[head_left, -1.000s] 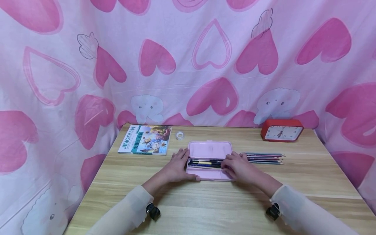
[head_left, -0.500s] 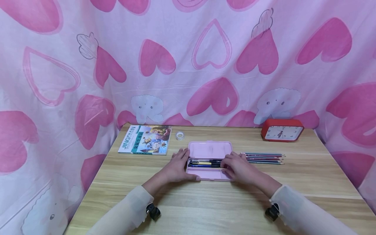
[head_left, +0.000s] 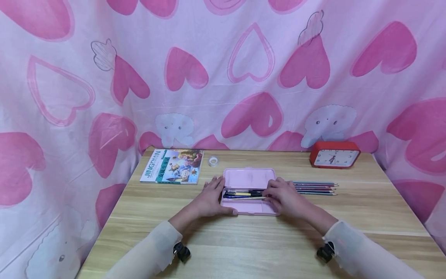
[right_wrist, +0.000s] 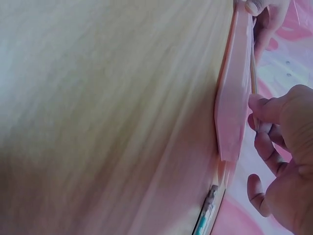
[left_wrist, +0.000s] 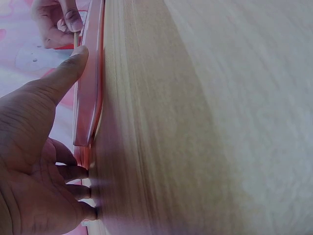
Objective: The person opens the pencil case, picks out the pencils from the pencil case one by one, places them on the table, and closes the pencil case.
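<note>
A pink pencil case (head_left: 250,212) lies on the table with its lid (head_left: 249,177) folded back. Several dark pens (head_left: 240,193) lie in its rear compartment. My left hand (head_left: 209,197) holds the case at its left end, thumb along the front edge and fingers round the left side. Over the case's right part, my right hand (head_left: 286,197) pinches a thin, light-coloured stick (head_left: 251,198) between thumb and fingers. In the right wrist view the stick (right_wrist: 254,73) runs along the top of the case (right_wrist: 232,98); its exact kind is unclear.
Several pencils (head_left: 315,188) lie side by side to the right of the case. A red clock (head_left: 335,155) stands at the back right. At the back left are a book (head_left: 172,166) and a roll of clear tape (head_left: 213,161). A heart-patterned curtain (head_left: 251,116) hangs behind the table.
My right hand has lifted slightly, and the light stick in its fingers now shows raised and slanting across the front of the pens. The left hand and the case have not moved.
</note>
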The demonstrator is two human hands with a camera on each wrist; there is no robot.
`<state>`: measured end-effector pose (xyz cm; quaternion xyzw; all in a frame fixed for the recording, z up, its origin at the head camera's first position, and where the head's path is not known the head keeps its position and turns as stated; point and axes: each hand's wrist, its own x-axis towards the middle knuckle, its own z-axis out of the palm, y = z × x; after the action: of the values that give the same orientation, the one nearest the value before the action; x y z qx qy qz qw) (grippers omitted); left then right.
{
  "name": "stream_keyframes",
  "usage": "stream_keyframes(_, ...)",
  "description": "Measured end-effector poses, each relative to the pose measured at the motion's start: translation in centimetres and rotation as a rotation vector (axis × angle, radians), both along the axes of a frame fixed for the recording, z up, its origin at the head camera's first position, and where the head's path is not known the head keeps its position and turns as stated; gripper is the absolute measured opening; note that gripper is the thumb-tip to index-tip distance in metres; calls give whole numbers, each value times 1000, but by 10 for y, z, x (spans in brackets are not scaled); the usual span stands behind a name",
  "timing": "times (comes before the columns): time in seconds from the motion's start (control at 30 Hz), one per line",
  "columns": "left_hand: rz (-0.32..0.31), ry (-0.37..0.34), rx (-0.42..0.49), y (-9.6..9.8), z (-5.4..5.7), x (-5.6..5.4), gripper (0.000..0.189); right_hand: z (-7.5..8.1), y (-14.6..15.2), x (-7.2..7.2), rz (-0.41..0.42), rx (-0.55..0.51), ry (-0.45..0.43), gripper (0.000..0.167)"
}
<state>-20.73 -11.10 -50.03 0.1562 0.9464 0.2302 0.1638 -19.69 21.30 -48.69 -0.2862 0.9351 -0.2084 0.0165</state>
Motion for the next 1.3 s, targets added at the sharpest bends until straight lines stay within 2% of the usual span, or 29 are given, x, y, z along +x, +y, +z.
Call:
stream_keyframes(0.17,5,3,4,0,-2,0,141,4,7,-1,9,-70,79,19)
stream_keyframes(0.3,3,7,9,0,-2,0,140,4,16,-4,-17,-89,120,20)
stream_keyframes(0.8,-3,5,6,0,-3,-1,140,9,73,-3,-146,-84,157,27)
stream_keyframes(1.03,-5,9,-3,0,-1,0,141,-1,108,-2,-200,-53,207,28)
stream_keyframes(1.3,1,5,7,1,-1,0,140,-13,142,7,-279,-46,144,22)
